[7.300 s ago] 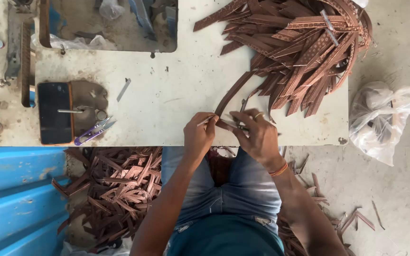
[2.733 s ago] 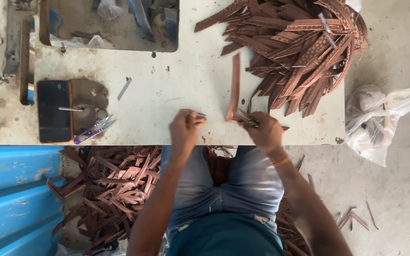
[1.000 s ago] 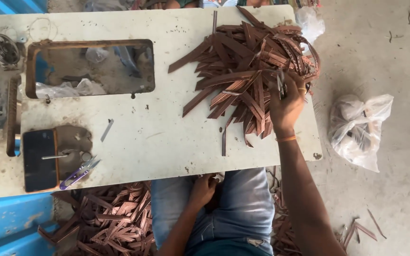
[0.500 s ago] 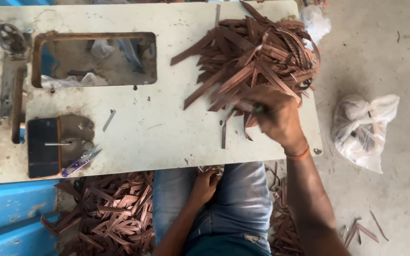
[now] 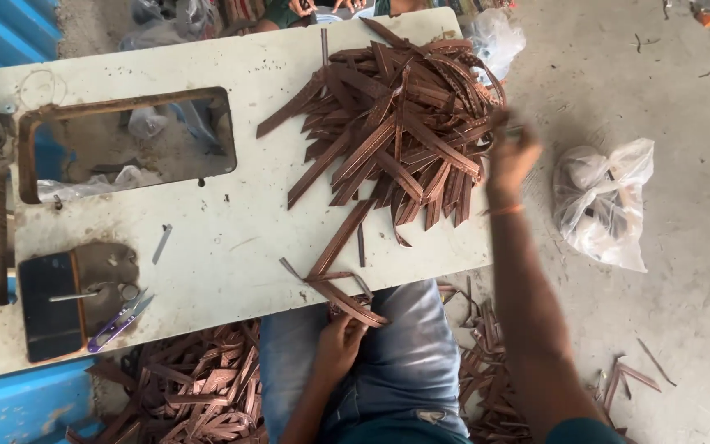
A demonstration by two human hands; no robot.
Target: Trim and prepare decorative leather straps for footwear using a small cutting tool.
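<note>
A big pale worktable (image 5: 232,238) with a long hole cut in it is filling the upper left of the frame, and a grey concrete floor (image 5: 684,99) is lying to the right.

At the lower middle, the left hand (image 5: 340,344) is closing its fingers on a thin brown leather strip (image 5: 347,301) at the table's near edge, over a lap in blue jeans (image 5: 408,362). At the upper right, the right hand (image 5: 513,158) is blurry and is reaching to the right edge of the big pile of brown leather strips (image 5: 404,131); I cannot tell if it is gripping anything.

Small purple-handled snips (image 5: 118,321) are lying at the lower left. A clear plastic bag (image 5: 606,201) is sitting on the floor at the right. More brown scraps (image 5: 195,386) are lying under the table.
</note>
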